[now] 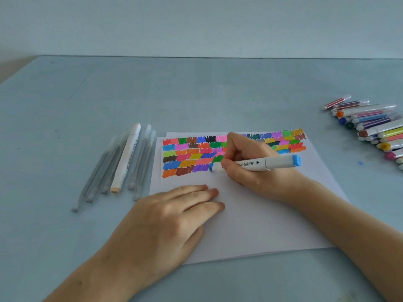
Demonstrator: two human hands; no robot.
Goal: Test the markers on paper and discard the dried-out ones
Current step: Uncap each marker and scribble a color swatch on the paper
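Note:
A white sheet of paper (257, 214) lies on the table, its upper part filled with rows of coloured scribble patches (189, 155). My right hand (250, 168) grips a white marker with a light blue end cap (281, 162); its tip touches the paper at a fresh blue mark (211, 166) beside the lowest row. My left hand (172, 219) lies flat, palm down, on the lower left of the sheet. A pile of coloured markers (370, 127) lies at the right edge of the table.
Left of the paper lie several clear pen-like sticks (104, 171) and one white marker with a beige cap (127, 158), side by side. A second sheet (174, 134) peeks out under the top one. A small blue spot (360, 163) marks the table at right.

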